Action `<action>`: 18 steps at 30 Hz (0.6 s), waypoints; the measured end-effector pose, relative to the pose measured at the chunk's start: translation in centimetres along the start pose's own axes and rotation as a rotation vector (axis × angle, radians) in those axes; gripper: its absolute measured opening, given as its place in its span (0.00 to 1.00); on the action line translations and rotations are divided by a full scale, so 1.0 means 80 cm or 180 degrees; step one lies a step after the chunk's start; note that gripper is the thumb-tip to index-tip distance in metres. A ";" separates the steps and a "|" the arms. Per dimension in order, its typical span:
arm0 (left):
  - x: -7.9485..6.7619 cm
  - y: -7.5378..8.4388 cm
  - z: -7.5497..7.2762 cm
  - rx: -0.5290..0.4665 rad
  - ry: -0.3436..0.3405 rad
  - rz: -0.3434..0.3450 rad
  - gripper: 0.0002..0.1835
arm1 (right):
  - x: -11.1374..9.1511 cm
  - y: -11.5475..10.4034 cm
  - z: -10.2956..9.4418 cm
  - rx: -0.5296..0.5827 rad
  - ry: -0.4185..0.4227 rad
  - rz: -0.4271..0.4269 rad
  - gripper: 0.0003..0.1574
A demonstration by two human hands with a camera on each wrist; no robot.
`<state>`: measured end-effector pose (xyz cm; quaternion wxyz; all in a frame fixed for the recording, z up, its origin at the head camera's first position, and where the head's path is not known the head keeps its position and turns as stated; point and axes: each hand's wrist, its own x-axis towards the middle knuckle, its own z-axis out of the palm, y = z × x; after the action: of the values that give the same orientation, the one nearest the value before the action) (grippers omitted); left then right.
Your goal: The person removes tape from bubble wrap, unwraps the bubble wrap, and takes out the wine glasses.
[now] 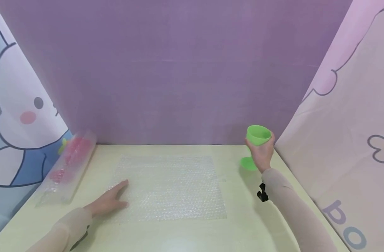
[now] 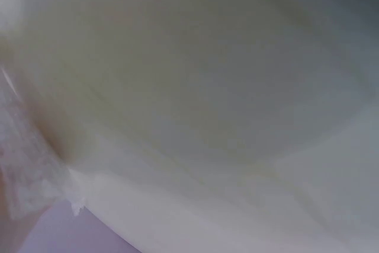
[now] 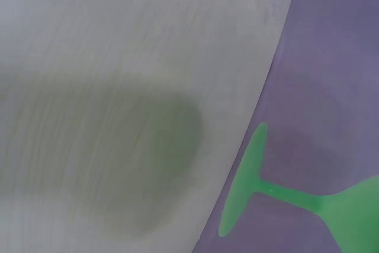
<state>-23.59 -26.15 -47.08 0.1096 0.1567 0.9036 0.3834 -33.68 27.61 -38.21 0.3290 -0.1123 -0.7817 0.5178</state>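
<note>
A bright green plastic goblet [image 1: 258,134] is in my right hand [image 1: 263,154], at the right side of the table. The fingers wrap the lower bowl, and the goblet stands roughly upright, its foot raised above the tabletop. In the right wrist view the goblet's stem [image 3: 290,196] and round foot show, with a shadow on the table. My left hand [image 1: 107,203] lies at the left edge of a flat sheet of clear bubble wrap [image 1: 176,190], fingers extended and thumb apart. The left wrist view is blurred and shows mostly the table, with a bit of bubble wrap [image 2: 29,158] at its left.
A bubble-wrapped package [image 1: 70,168] with pink and red contents lies on the far left of the pale table [image 1: 179,238]. Purple cloth [image 1: 185,70] rises behind the table's back edge. Printed cartoon cloths flank both sides.
</note>
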 end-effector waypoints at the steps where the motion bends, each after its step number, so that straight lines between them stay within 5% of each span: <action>1: 0.000 -0.001 0.000 0.0000 -0.0002 0.0000 0.47 | 0.001 0.001 -0.001 -0.0007 0.0008 0.0002 0.64; 18: 0.001 -0.008 -0.003 -0.0100 -0.0087 -0.0062 0.48 | 0.016 0.014 -0.019 0.0103 0.0045 0.0293 0.65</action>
<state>-23.90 -26.71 -47.41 0.1282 0.1514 0.8973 0.3943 -33.87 29.86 -38.29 0.3120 -0.1465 -0.7648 0.5443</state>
